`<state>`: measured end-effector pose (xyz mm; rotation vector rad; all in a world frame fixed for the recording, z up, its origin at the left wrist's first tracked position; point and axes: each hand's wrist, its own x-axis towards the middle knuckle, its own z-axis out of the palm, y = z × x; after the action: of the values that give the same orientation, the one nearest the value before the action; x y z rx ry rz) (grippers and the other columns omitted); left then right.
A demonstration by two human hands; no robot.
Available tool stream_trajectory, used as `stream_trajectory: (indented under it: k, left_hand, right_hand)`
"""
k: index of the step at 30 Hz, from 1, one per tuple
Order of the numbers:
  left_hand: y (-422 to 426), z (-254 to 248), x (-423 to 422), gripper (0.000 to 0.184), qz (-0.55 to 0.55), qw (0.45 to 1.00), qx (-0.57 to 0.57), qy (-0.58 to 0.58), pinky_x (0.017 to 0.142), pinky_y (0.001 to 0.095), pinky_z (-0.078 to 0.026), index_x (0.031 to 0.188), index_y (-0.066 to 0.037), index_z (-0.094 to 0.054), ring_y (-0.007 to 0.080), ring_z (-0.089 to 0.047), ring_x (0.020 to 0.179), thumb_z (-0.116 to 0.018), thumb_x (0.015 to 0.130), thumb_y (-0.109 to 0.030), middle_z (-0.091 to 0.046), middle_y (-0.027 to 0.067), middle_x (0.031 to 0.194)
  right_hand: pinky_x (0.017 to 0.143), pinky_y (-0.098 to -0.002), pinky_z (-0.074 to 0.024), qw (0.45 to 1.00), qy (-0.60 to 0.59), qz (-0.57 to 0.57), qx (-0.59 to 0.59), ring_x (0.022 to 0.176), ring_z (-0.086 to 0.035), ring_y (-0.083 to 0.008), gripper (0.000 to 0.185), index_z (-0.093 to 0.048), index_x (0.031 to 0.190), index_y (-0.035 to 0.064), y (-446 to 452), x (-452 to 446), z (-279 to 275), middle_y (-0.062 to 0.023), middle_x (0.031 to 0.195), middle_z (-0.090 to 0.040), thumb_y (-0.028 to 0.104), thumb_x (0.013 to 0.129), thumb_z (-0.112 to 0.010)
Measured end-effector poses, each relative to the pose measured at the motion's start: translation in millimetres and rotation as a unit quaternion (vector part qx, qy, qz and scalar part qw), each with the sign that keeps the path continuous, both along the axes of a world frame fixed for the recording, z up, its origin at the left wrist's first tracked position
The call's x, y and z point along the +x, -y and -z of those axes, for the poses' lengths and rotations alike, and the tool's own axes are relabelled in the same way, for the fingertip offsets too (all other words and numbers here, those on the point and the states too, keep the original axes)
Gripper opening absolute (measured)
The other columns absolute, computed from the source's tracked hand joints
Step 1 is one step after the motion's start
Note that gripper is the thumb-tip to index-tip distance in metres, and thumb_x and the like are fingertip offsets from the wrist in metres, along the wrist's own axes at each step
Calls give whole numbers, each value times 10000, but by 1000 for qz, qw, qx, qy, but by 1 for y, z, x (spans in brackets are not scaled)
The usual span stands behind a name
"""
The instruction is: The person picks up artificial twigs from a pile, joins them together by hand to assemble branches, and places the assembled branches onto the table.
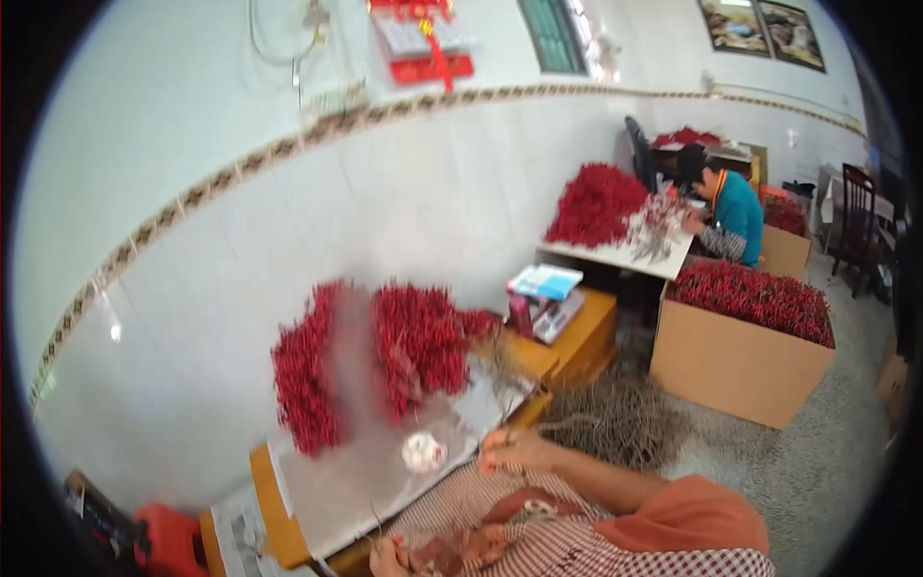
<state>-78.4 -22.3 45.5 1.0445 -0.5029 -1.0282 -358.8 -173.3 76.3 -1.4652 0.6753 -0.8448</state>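
Observation:
My left hand [388, 556] is at the bottom edge by the table's front edge, its fingers closed around a thin brown stem. Near the table's right front corner is my right hand [510, 450], its fingers bent together; what they hold, if anything, is too small to tell. Red berry bunches [415, 346] are heaped on the table [336, 495] against the wall. A small white dish [423, 452] stands on the tabletop between the heap and my body. A striped apron [452, 505] covers my lap.
Bare brown twigs [615, 418] are piled on the floor at the right. Beyond them stands a cardboard box [735, 361] full of red stems. A person in teal [735, 216] works at a white table [673, 252]. Books [545, 281] lie on a wooden cabinet [577, 341].

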Motion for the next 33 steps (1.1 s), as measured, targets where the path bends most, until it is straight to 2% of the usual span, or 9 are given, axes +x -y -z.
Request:
stream_trajectory:
  k: [2, 4, 7, 13, 22, 25, 30, 32, 33]
  left_hand:
    - [-10, -14, -8, 242, 4, 999, 33, -18, 513, 298, -417, 959, 1, -578, 148, -473, 564, -535, 917, -233, -494, 57, 639]
    - [-14, -16, -11, 182, -45, 997, 56, 14, 398, 243, -307, 882, -22, -555, 95, -352, 456, -525, 929, -195, -372, 3, 552]
    - [-26, -22, -13, 191, -35, 999, 32, -17, 371, 248, -305, 887, -12, -548, 109, -347, 427, -530, 930, -198, -386, -1, 545]
    - [-24, -6, -2, 217, -14, 999, -7, -40, 363, 252, -304, 890, -21, -551, 109, -344, 414, -539, 930, -235, -383, -2, 533]
    - [-24, -9, -3, 222, -29, 998, 44, -23, 394, 263, -306, 953, 2, -568, 113, -335, 433, -519, 940, -214, -405, 9, 549]
    - [-26, -12, -5, 216, -20, 998, 61, -26, 392, 264, -302, 929, 9, -560, 115, -331, 431, -522, 939, -203, -393, 8, 546]
    - [-18, -12, -12, 187, -41, 996, 38, -70, 371, 268, -279, 886, 8, -544, 111, -315, 415, -527, 932, -172, -371, 2, 546]
    - [-15, -13, -11, 209, -41, 996, 58, -47, 372, 275, -296, 898, 2, -547, 114, -323, 416, -539, 930, -205, -387, 6, 558]
    - [-6, 2, -4, 241, -21, 999, -5, -44, 318, 226, -244, 770, -36, -506, 73, -273, 370, -501, 924, -220, -313, -29, 500]
  right_hand:
    - [815, -308, -469, 999, 18, -31, -3, 912, -601, -154, 176, -618, 943, 12, 1, 4, 8, -89, 975, -646, 180, 891, -602]
    - [874, -327, -431, 998, 45, -40, -9, 1027, -547, -166, 179, -623, 921, 2, -4, 2, 9, -118, 1087, -599, 177, 893, -594]
    - [795, -276, -402, 986, 128, -24, -104, 862, -523, -115, 177, -631, 942, 30, -7, -4, 1, -38, 953, -625, 194, 897, -580]
    - [827, -277, -455, 987, 161, -12, 14, 962, -612, -175, 204, -563, 949, -10, -11, -9, -3, -177, 1112, -620, 180, 884, -602]
    - [615, -188, -409, 983, 174, 16, -56, 723, -529, -65, 163, -554, 931, 47, -12, -13, -2, -8, 816, -567, 174, 860, -628]
    - [632, -180, -407, 976, 212, 32, -35, 771, -534, -66, 153, -570, 939, 41, -9, -20, -1, -16, 844, -572, 168, 865, -609]
    - [735, -312, -476, 977, 208, -18, -41, 832, -589, -159, 126, -588, 919, 26, -4, -47, 4, -78, 873, -632, 98, 816, -593]
    - [670, -304, -484, 982, 187, 0, 2, 735, -601, -159, 146, -581, 912, 20, -11, -50, 2, -87, 809, -626, 101, 792, -602]
    - [642, -297, -484, 985, 171, -5, 13, 700, -600, -157, 154, -578, 908, 19, -12, -52, 0, -88, 804, -623, 105, 783, -604]
